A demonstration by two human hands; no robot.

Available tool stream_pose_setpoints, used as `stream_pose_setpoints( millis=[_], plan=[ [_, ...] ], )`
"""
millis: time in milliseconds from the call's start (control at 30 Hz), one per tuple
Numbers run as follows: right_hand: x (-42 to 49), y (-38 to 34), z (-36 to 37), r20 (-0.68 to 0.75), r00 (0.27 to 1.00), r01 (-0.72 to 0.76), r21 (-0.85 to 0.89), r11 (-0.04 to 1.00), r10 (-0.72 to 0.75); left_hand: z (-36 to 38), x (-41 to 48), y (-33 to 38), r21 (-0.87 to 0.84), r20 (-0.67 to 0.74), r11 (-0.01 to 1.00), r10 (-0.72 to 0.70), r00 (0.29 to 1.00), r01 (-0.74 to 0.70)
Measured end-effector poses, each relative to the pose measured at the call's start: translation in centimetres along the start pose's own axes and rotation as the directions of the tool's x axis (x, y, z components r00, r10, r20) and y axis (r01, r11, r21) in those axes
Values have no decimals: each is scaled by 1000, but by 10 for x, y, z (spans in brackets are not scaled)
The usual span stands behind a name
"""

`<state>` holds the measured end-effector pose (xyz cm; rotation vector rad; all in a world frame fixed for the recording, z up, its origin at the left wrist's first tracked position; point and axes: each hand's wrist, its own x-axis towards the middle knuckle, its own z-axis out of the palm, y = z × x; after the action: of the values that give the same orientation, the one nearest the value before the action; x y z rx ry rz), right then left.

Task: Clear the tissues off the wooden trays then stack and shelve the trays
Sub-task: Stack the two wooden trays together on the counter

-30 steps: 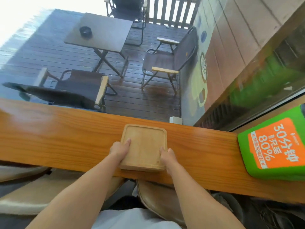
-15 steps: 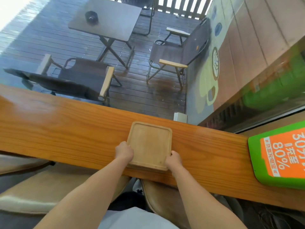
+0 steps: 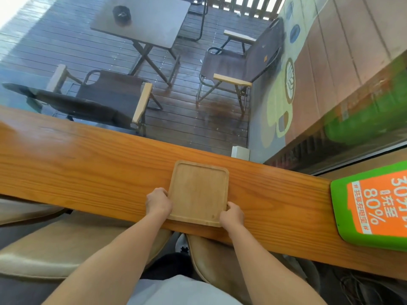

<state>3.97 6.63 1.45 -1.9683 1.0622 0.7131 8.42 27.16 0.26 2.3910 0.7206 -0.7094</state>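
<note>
A square pale wooden tray (image 3: 199, 191) lies flat on the long wooden counter (image 3: 88, 164), its near edge close to the counter's front edge. Nothing lies on its top; whether more trays sit beneath it I cannot tell. My left hand (image 3: 158, 201) grips the tray's left edge near the front corner. My right hand (image 3: 231, 217) grips the front right corner. No tissue is in view.
A green and orange power-bank station (image 3: 372, 205) stands on the counter at the right. A small white box (image 3: 240, 153) sits behind the counter's far edge. Beige stool seats (image 3: 55, 249) are below me. Beyond a window lies a deck with a table and folding chairs.
My fingers have come off the tray's top and curled around its edges, the left hand at the side, the right at the front corner. The tray has stayed in place.
</note>
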Motion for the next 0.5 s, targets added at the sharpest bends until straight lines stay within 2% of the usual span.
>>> stream_pose_setpoints(
  millis=[267,400,500],
  plan=[
    [12,4,-1,-21,999,-41,-155,987,38,-6,11,2,-16,71,998,-57,996,59],
    [18,0,-4,12,1000,-18,-73,997,19,-4,18,5,-99,99,991,-79,992,89],
    [16,-6,5,-2,1000,-19,51,999,19,1,21,8,-185,94,976,-103,990,119]
  ],
)
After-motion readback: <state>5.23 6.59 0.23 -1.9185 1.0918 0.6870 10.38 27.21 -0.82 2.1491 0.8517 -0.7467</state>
